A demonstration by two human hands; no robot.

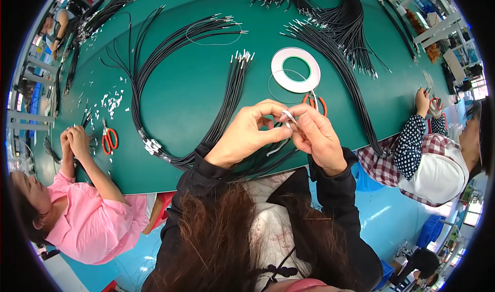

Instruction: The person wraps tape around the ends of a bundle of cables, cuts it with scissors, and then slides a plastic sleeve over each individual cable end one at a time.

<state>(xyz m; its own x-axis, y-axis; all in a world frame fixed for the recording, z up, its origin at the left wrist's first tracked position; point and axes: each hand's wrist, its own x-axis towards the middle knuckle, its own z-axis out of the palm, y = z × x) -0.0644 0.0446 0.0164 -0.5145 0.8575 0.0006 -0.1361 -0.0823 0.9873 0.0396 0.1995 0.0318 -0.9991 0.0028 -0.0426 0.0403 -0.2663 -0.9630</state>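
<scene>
My left hand (258,127) and my right hand (318,135) meet above the near edge of the green table. Both are closed in a pinch around a narrow white strip (290,118), which curls up between the fingertips. Just beyond them lies a white tape roll (279,75) with a green inner ring, its loose end trailing toward my right hand. Orange-handled cutters (323,105) are partly hidden behind my right hand. Thin black cables (281,160) run below my hands; whether either hand also grips a cable end is hidden by the fingers.
A large bundle of black cables (138,93) curves across the table at left, more cable bundles (353,88) at right. Orange-handled snips (109,140) and white scraps (112,102) lie at left. One person in pink (98,214) sits left, another in checks (435,160) right.
</scene>
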